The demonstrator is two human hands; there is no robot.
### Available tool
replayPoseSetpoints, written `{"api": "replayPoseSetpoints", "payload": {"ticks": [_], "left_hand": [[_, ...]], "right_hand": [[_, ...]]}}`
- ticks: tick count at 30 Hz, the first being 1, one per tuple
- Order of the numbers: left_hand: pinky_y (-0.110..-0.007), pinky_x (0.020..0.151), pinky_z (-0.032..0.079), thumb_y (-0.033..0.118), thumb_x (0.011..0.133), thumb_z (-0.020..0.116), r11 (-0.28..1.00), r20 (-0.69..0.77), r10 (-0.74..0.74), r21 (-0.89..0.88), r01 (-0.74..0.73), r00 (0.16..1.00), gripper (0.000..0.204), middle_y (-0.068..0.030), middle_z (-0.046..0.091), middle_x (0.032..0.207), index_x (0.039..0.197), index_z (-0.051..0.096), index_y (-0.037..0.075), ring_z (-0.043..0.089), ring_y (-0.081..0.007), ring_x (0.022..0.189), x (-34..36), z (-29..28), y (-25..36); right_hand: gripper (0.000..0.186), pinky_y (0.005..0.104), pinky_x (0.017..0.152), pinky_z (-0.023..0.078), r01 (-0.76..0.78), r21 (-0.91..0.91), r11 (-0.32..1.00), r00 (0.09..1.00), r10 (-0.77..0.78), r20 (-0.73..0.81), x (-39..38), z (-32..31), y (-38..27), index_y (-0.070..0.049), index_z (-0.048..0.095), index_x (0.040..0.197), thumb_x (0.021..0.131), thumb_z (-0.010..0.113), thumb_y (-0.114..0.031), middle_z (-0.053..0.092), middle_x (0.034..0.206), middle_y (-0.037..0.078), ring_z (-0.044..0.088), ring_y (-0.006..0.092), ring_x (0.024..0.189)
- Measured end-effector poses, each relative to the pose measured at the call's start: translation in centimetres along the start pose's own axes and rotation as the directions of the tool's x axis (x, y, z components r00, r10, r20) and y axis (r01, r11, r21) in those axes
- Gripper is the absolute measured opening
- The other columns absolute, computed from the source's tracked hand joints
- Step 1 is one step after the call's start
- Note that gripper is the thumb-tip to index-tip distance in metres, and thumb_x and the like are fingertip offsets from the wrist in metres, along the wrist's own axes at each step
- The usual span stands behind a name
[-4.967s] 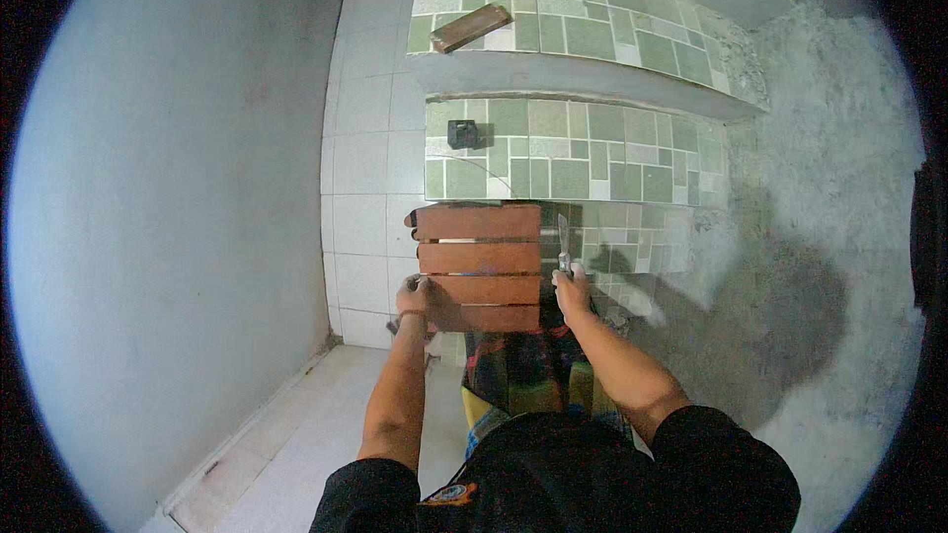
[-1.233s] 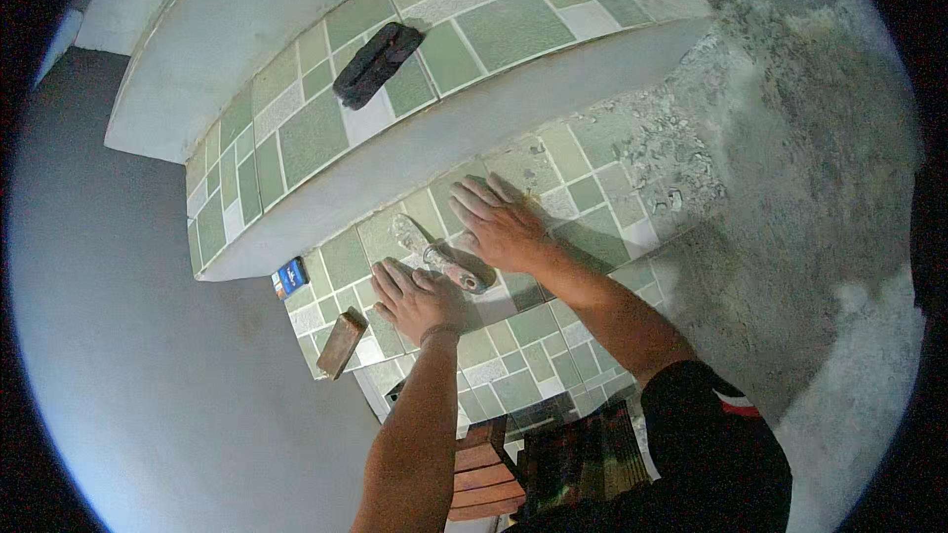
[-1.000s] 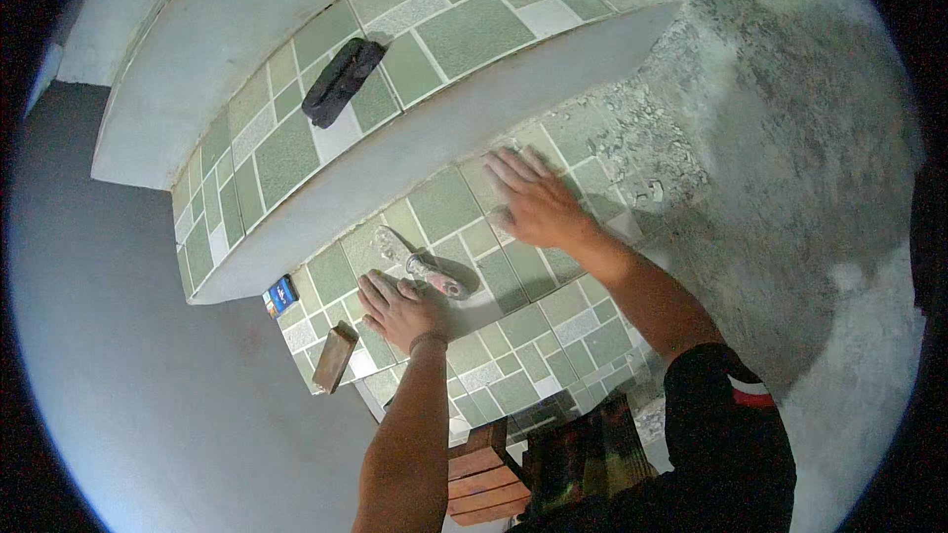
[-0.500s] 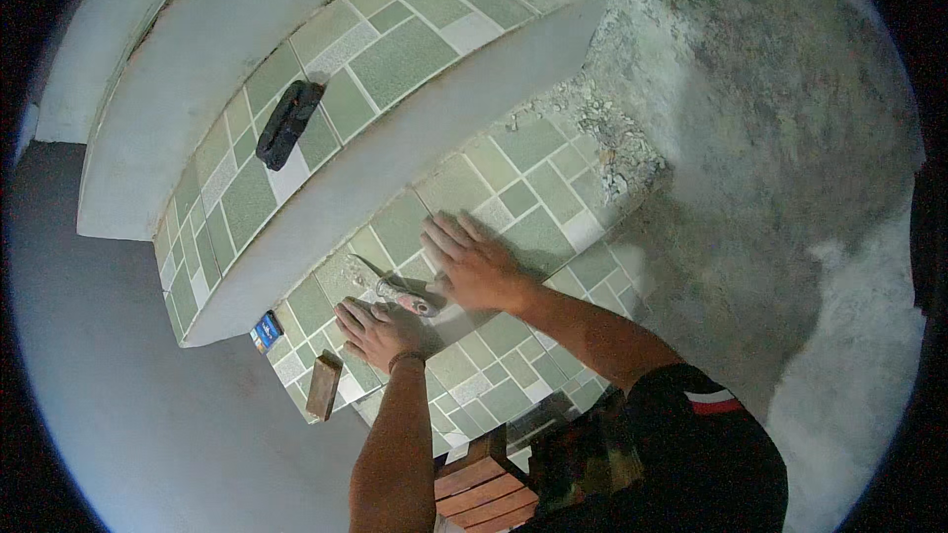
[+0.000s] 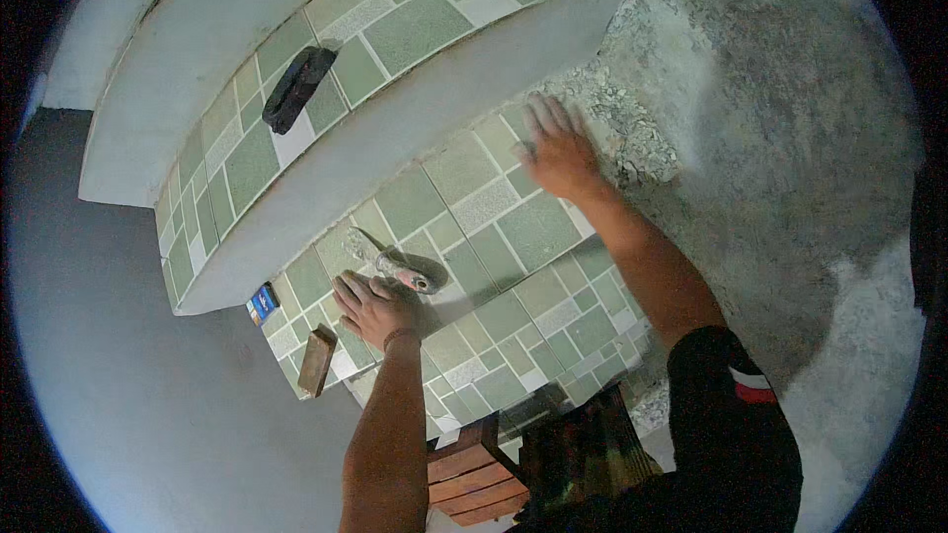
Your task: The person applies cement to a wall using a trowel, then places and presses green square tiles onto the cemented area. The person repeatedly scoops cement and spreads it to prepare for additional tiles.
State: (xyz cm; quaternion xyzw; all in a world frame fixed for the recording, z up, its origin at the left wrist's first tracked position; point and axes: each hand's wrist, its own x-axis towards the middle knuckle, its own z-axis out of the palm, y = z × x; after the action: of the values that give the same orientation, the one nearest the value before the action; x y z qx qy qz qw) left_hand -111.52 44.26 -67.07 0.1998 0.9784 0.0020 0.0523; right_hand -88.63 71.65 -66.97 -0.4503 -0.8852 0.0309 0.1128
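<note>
My left hand [image 5: 373,310] lies flat on the green-and-white tiled step [image 5: 464,170], fingers spread, just beside the handle of a scraper [image 5: 393,265]. The scraper's blade is crusted with pale plaster. Further right, my right hand [image 5: 561,146] is stretched open and holds nothing. It is over the step's far right part, by a heap of pale debris flakes [image 5: 632,123]. Its fingertips are slightly blurred.
A black oblong object [image 5: 298,89] lies on the upper step. At the lower step's left end are a small blue box [image 5: 263,303] and a brown block [image 5: 317,360]. A slatted wooden stool [image 5: 474,479] stands near me. A rough, stained wall [image 5: 790,109] borders the right.
My right hand has slid away to the far right, from the middle tiles to the debris. My left hand stays in place beside the scraper. The view has shifted slightly.
</note>
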Motion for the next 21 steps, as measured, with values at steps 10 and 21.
{"api": "replayPoseSetpoints", "payload": {"ticks": [10,21], "left_hand": [[-0.057,0.128,0.014,0.038,0.103,0.046,0.968,-0.218,0.186,-0.125,-0.216,0.958,0.069,-0.0124,0.028,0.170,0.163,0.028,0.008,0.021,-0.0311,0.159,-1.2,-0.1,0.1],[-0.049,0.130,0.015,0.042,0.105,0.044,0.858,-0.064,0.498,-0.107,-0.503,0.865,0.070,-0.0100,0.022,0.172,0.163,0.027,0.007,0.017,-0.0278,0.160,-5.5,0.9,21.6]], "right_hand": [[0.072,0.0535,0.128,0.017,-0.038,0.086,0.996,0.992,0.028,0.120,-5.4,-2.3,2.2,0.002,0.042,0.153,0.099,0.056,-0.043,0.037,0.162,0.023,0.029,0.0371,0.153],[0.071,0.0548,0.126,0.021,0.001,0.153,0.988,0.996,0.013,-0.093,-5.8,-1.2,2.5,0.002,0.047,0.149,0.096,0.061,-0.043,0.039,0.159,0.024,0.031,0.0398,0.152]]}}
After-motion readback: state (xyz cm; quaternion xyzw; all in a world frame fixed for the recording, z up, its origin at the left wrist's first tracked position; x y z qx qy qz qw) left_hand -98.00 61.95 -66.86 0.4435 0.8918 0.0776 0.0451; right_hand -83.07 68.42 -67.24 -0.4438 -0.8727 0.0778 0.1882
